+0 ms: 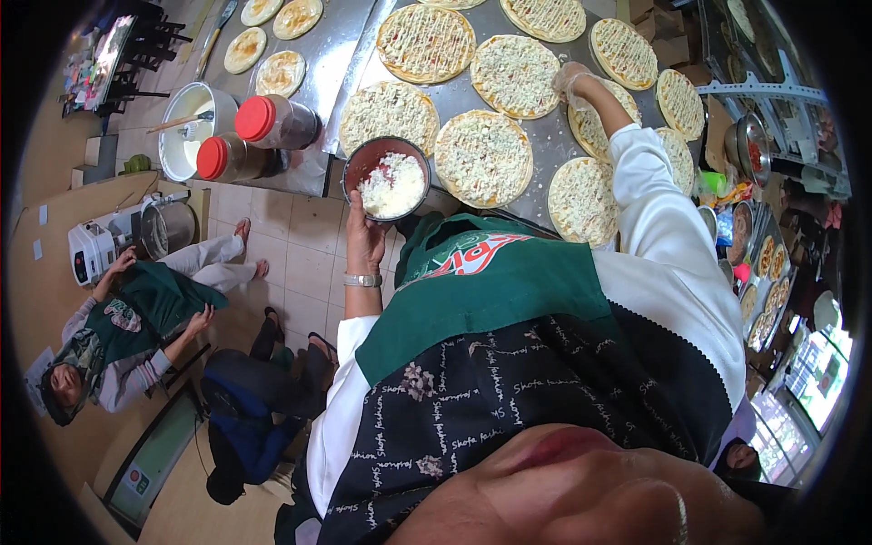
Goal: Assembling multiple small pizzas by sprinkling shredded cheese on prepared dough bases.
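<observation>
My left hand (365,232) grips a dark-rimmed, reddish-brown bowl (361,165) from below, at the near edge of the metal table (550,145). White grated cheese (394,187) partly fills it. Farther right, my right hand (574,84) wears a clear plastic glove. Its fingers curl downward between a cheese-covered pizza (514,77) and another pizza (597,127) partly under my forearm; whatever they hold is hidden. Around them lie several round pizzas, some thick with grated cheese, others striped with pale sauce, such as the far one (426,43).
Two red-lidded jars (277,123) and a white bucket (202,159) with a wooden-handled tool stand at left. Plain bases (281,73) lie beyond. Two people (136,313) are on the left side, one in a green apron. Metal shelving (772,91) and a steel bowl (752,150) are at right.
</observation>
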A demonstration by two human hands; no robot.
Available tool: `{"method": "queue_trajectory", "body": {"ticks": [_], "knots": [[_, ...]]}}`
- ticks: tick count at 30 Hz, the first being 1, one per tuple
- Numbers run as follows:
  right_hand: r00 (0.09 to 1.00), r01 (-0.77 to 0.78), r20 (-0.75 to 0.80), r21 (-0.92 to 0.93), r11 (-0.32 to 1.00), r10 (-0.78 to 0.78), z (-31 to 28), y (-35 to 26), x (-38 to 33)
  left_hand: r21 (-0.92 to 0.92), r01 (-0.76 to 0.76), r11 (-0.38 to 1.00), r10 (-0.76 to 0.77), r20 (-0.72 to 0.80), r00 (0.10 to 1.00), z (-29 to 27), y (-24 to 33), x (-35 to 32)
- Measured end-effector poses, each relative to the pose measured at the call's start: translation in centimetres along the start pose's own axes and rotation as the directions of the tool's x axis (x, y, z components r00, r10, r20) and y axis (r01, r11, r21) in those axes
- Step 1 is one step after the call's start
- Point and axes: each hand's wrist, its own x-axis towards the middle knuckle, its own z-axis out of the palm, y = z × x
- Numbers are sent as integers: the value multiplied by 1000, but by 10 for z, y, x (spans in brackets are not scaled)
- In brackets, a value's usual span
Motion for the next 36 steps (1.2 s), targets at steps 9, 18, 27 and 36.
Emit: {"method": "queue_trajectory", "body": {"ticks": [9,18,27,36], "knots": [[938,-245,-175,271,931,298,-24,-52,0,29,19,999,-22,126,992,24,9,24],[798,590,-566,667,454,-206,-148,-274,-58,188,24,982,-51,140,989,16,27,48],[887,430,-339,357,829,-314,-165,-385,-33,287,42,957,-107,214,971,-46,76,56],[983,175,-150,566,806,-108,-176,-435,3,366,-95,926,-10,276,961,-82,118,92]]}}
